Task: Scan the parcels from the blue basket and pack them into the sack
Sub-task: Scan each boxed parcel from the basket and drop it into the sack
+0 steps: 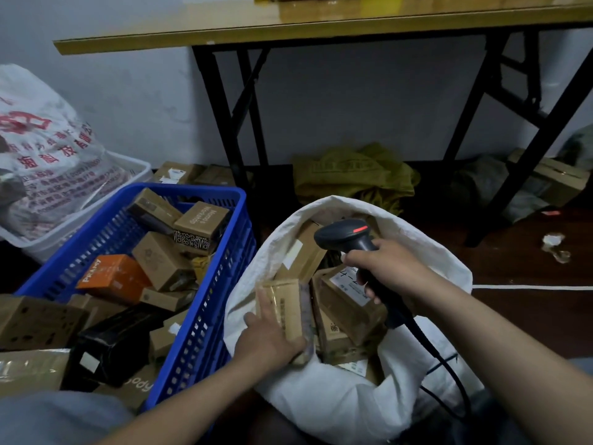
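Dark flooring and a pale wall frame a cramped packing corner, with a folding table [321,24] standing at the back.

The person's left hand [272,338] grips a tape-wrapped cardboard parcel [285,300] at the mouth of a white sack [337,396]. Its fingers [263,303] lie along the parcel's top and the thumb hooks round the near end. The parcel sits inside the sack's rim, leaning against other boxes just past the fingertips.

The right hand [388,268] is wrapped tightly round the handle of a black barcode scanner [346,234]. The scanner's head juts out beyond the knuckles, with a red light glowing on top. It hovers over the sack's far side, and its cable trails back from below the fist across the white cloth.

Left of the left hand stands the blue basket [205,316], touching or nearly touching the sack. It is heaped with brown cartons, an orange box [112,277] and a black-wrapped package [118,345].

Judging by this, the work is partly done. Several parcels already fill the sack's lower part, and the one in hand looks about to be let go there; whether it has been scanned cannot be told. The basket appears well stocked, so many parcels probably remain to scan and pack.
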